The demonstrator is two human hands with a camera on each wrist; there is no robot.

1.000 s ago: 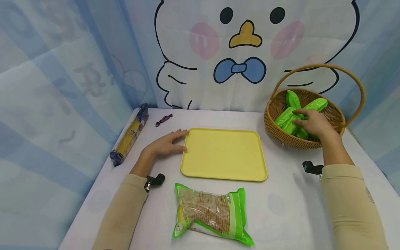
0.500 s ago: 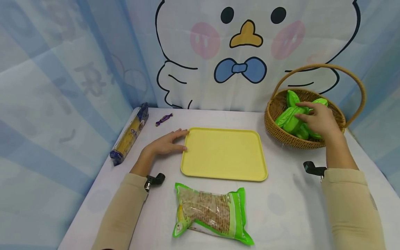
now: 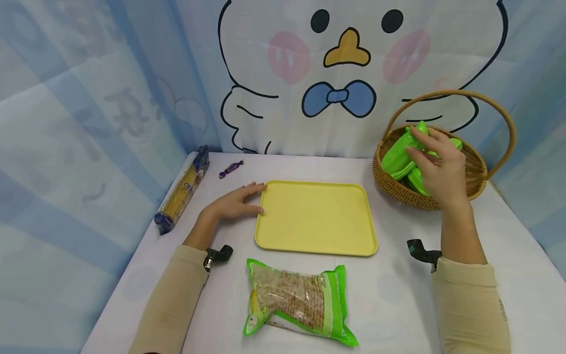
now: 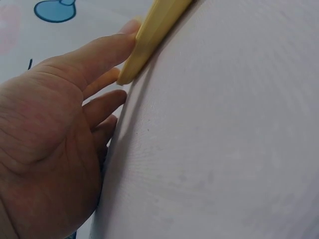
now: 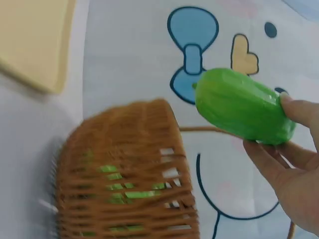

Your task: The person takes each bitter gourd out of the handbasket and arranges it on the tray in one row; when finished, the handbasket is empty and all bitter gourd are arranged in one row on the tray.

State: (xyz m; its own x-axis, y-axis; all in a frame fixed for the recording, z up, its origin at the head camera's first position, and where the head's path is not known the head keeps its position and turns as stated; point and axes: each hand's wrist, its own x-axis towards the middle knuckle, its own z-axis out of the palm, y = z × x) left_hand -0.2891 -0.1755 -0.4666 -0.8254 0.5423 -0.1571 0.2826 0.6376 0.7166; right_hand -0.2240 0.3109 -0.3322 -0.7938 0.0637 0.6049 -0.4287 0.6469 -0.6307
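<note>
My right hand [image 3: 442, 169] pinches a plump bright green cucumber-like vegetable [image 5: 244, 107] between thumb and fingertips. In the right wrist view it hangs above the brim of the wicker basket [image 5: 124, 149], a short stem at its far end. More green vegetables [image 3: 416, 181] lie in the basket, partly hidden by the hand. My left hand [image 3: 232, 202] rests at the left edge of the yellow tray [image 3: 316, 216], fingers fairly straight. In the left wrist view its thumb [image 4: 107, 55] touches the tray's rim.
A green-edged clear bag of brown food [image 3: 300, 302] lies in front of the tray. At the left edge lies a long blue-and-yellow packet [image 3: 183, 191], with a purple wrapped candy [image 3: 231, 169] beside it. The basket's tall handle [image 3: 508, 123] arches over its opening.
My right hand has taken hold of one green vegetable and lifted it up and slightly left from the others in the basket. The left hand and tray have stayed put.
</note>
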